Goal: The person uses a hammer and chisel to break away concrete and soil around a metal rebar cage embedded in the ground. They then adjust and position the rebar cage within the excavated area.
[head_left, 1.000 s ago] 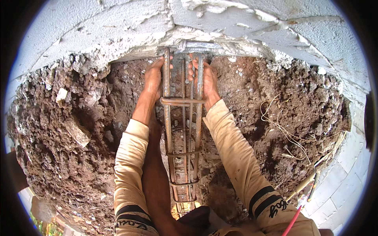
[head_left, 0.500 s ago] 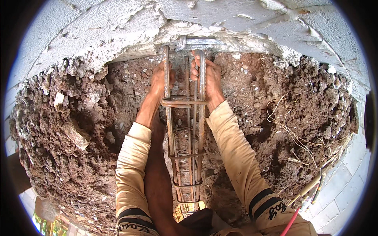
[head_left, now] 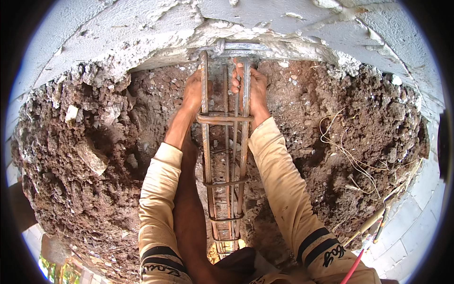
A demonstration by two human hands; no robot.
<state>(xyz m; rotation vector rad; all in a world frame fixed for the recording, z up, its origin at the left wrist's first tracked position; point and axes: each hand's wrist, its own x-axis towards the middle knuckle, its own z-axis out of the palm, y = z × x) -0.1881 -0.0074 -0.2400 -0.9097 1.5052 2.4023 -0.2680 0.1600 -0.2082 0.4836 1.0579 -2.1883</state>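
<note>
A long cage of rusty steel rebar [head_left: 205, 142] runs up the middle of the view, its long bars tied by several square stirrups [head_left: 222, 119]. My left hand [head_left: 193, 92] is closed at the upper end of the left bar, its fingers mostly hidden behind the steel. Around the upper right bar my right hand [head_left: 257, 92] is closed, with fingertips showing on the bar's inner side. Just beyond the bar ends, horizontal grey metal bars [head_left: 243, 47] lie across a gap under the broken wall edge, with a tie wrapped at their left.
Rough brown soil and rubble [head_left: 85, 128] bank up on both sides. A pale block wall [head_left: 142, 28] with a ragged lower edge curves across the far side. Loose thin string [head_left: 352, 163] lies on the right soil. My bare leg [head_left: 189, 208] is beside the cage; a pink cord [head_left: 353, 267] hangs lower right.
The cage's upper end has shifted slightly away from me and a little right, closer to the horizontal bars. Both hands stay on it.
</note>
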